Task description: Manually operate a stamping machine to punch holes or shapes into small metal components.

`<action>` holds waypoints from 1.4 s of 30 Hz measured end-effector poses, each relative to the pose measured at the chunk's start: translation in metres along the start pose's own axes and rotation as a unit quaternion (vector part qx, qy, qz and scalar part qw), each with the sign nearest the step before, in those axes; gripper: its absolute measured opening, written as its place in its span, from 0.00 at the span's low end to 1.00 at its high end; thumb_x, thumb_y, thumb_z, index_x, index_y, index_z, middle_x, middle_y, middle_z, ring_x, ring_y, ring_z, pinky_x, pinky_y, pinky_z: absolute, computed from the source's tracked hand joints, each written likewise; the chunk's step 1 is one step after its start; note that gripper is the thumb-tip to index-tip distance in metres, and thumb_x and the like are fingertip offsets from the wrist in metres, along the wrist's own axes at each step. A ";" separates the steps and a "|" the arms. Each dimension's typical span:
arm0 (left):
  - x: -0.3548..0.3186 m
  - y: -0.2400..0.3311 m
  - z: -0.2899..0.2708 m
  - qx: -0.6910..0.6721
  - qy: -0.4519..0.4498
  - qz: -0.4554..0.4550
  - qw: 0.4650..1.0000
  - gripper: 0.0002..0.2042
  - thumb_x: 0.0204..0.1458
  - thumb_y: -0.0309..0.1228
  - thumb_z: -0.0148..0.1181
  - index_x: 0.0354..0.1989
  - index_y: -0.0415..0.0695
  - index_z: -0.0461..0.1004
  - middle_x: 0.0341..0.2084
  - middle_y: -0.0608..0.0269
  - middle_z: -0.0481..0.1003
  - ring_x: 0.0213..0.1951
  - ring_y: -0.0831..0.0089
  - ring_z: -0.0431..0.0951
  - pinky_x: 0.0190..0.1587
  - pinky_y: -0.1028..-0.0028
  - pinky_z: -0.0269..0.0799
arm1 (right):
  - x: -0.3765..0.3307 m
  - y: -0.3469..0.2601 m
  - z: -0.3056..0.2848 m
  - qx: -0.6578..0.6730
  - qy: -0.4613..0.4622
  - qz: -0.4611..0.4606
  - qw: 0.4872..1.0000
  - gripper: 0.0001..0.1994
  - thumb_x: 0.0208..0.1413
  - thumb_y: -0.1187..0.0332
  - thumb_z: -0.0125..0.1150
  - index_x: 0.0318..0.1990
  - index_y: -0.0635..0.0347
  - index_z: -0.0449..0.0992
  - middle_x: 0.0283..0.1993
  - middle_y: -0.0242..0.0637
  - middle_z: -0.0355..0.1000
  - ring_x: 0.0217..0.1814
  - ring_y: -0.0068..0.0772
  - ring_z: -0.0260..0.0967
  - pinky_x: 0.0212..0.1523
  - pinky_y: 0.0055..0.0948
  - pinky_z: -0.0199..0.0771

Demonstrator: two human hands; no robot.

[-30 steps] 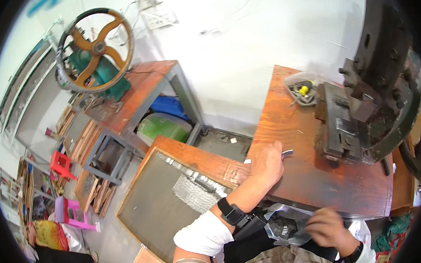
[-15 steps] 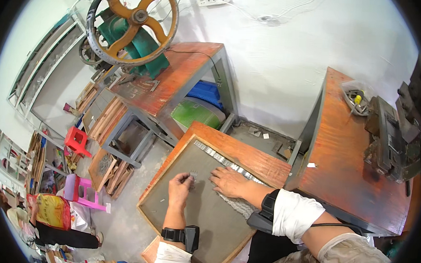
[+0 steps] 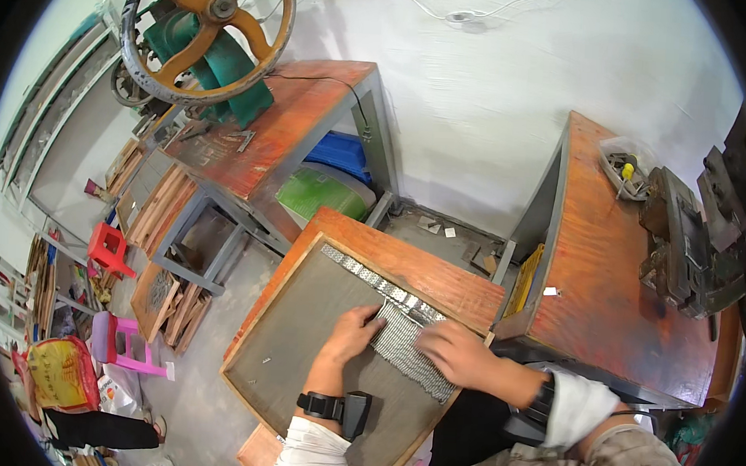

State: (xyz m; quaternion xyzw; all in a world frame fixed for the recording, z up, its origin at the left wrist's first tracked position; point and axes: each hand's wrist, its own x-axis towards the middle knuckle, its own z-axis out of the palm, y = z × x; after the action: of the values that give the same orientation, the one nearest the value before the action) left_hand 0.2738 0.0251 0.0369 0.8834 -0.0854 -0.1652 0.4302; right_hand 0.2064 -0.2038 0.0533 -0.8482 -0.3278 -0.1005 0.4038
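Fingers of the left hand (image 3: 352,335) bend at the left edge of small metal pieces (image 3: 407,353) packed in rows in a wood-rimmed tray (image 3: 287,347), while those of the right hand (image 3: 461,354) blur over their right side; I can't tell whether either set is open or pinching anything. Shinier pieces (image 3: 371,277) line the tray's far edge, beside bare orange-brown counter (image 3: 397,264). Beyond, a dark machine (image 3: 680,241) stands rightward, and a spoked handwheel (image 3: 223,7) leftward.
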 end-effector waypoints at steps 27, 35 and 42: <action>-0.008 0.018 0.014 0.240 0.015 0.008 0.971 0.27 0.37 0.30 0.66 0.51 0.41 0.71 0.41 0.47 0.74 0.44 0.55 0.75 0.49 0.67 0.69 | -0.296 -0.063 -0.158 -0.152 0.005 0.313 0.937 0.18 0.35 0.75 0.66 0.39 0.60 0.74 0.44 0.45 0.67 0.48 0.51 0.65 0.49 0.42 0.68; -0.011 0.011 0.013 0.291 0.037 0.038 0.955 0.29 0.34 0.29 0.64 0.51 0.37 0.70 0.42 0.46 0.73 0.45 0.52 0.73 0.49 0.64 0.68 | -0.319 -0.059 -0.162 -0.164 0.023 0.351 0.922 0.19 0.34 0.74 0.67 0.39 0.60 0.74 0.45 0.47 0.67 0.49 0.53 0.65 0.50 0.42 0.68; 0.005 -0.001 0.007 0.048 0.138 -0.057 0.988 0.23 0.33 0.27 0.65 0.42 0.29 0.73 0.32 0.47 0.78 0.31 0.63 0.79 0.36 0.69 0.74 | -0.332 -0.062 -0.166 -0.192 0.036 0.350 0.916 0.19 0.38 0.68 0.68 0.41 0.57 0.74 0.47 0.45 0.67 0.50 0.51 0.65 0.48 0.41 0.70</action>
State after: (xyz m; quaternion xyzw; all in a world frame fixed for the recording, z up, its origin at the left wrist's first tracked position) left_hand 0.2761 0.0188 0.0310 0.9209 0.0180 -0.0615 0.3845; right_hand -0.0719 -0.4572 0.0556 -0.9657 0.0305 -0.0446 0.2540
